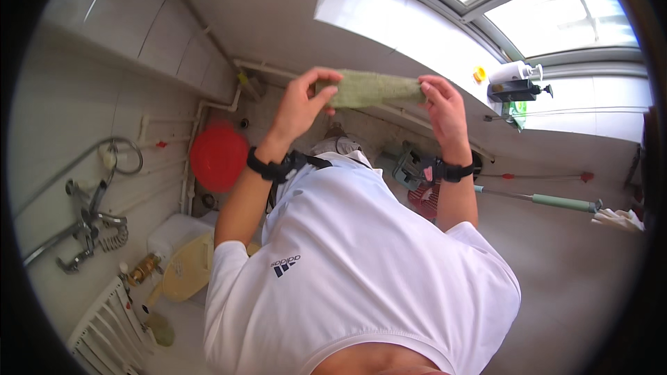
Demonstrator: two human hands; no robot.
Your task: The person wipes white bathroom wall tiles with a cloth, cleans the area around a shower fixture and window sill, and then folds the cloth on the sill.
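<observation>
A pale green cloth (378,88), apparently folded into a strip, is stretched roughly level between my two hands in front of me. My left hand (307,95) pinches its left end between thumb and fingers. At the opposite end, my right hand (443,101) grips the corner with thumb and fingertips. Both wrists carry black straps with small devices on them. The cloth hangs in the air before the wall below the window, and its far side is hidden from me.
A red basin (219,157) stands at the left wall near white pipes. Chrome shower taps (91,221) are mounted there. Pump bottles (513,91) sit on the windowsill (411,26) at right. A green-handled pole (563,202) and a yellow plastic basin (188,268) are also around me.
</observation>
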